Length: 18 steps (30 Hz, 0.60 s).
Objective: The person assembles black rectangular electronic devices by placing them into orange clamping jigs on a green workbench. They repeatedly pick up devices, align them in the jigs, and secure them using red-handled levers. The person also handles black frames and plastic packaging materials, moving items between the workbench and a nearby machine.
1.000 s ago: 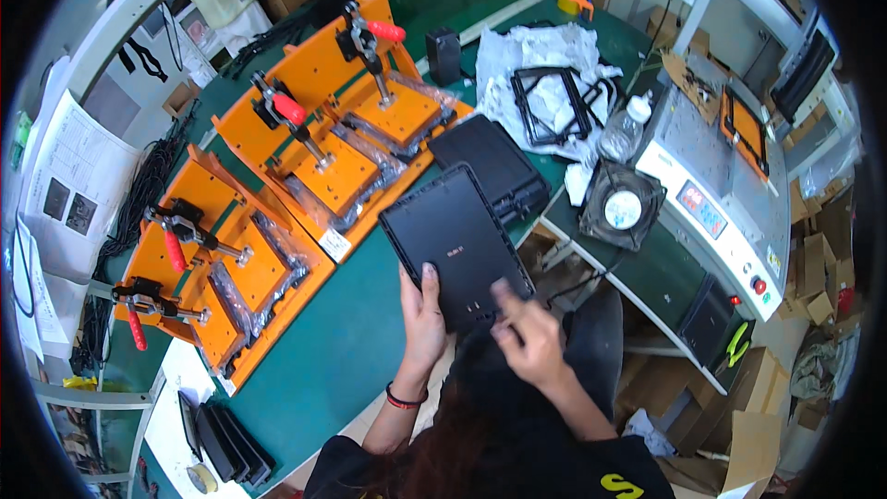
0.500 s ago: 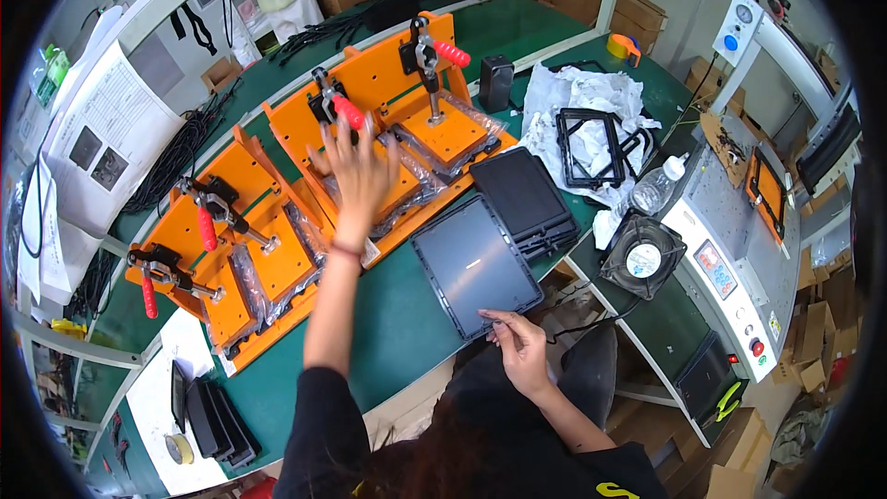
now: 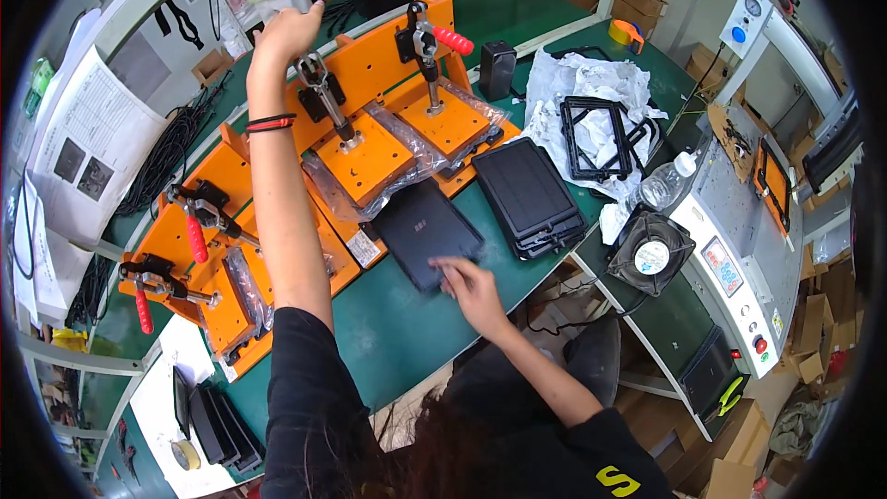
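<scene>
From here, the right hand (image 3: 473, 294) pinches the near edge of the black panel (image 3: 423, 229) over the green table (image 3: 393, 337), its far end at the orange stand (image 3: 362, 171). The left hand (image 3: 288, 34) is raised at the clamp (image 3: 323, 97); I cannot tell its finger closure.

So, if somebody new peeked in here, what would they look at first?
Probably the big orange stands with red-handled clamps, across the left and middle of the green table. Then the left hand, raised high by one clamp, and the right hand, at the near edge of a flat black panel.
</scene>
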### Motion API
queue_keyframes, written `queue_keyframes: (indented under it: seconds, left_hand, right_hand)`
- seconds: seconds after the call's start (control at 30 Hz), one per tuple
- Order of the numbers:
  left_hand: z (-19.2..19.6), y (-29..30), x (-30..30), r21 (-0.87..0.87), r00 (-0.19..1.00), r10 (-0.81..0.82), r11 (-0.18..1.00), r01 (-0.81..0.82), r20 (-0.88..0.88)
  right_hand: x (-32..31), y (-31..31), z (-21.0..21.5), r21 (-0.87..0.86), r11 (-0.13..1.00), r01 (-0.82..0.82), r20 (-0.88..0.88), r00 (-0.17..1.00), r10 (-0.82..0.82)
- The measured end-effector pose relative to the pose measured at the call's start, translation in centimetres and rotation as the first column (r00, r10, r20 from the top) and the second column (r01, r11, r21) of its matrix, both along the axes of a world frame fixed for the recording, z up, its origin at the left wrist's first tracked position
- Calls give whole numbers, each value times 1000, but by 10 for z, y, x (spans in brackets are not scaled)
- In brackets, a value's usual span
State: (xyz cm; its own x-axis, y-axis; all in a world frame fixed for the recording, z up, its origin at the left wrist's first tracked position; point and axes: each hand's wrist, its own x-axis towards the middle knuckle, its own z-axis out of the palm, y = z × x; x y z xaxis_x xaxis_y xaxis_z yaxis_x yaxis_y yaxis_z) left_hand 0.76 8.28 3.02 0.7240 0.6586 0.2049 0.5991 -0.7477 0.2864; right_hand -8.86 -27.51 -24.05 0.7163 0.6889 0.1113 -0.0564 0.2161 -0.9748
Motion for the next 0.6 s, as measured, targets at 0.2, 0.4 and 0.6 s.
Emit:
queue_keyframes:
  seconds: [0.2,0.4,0.6]
  left_hand:
    - [-40,-77,-53,242,688,-121,967,-82,715]
    - [-130,-156,-147,144,855,59,977,-155,515]
    - [-189,-119,-162,-489,904,272,868,-82,331]
  right_hand:
    - [53,81,-11,-18,1000,-4,107,994,6]
    - [65,104,5,-321,947,-28,290,949,126]
    - [69,111,3,-276,961,-10,368,923,115]
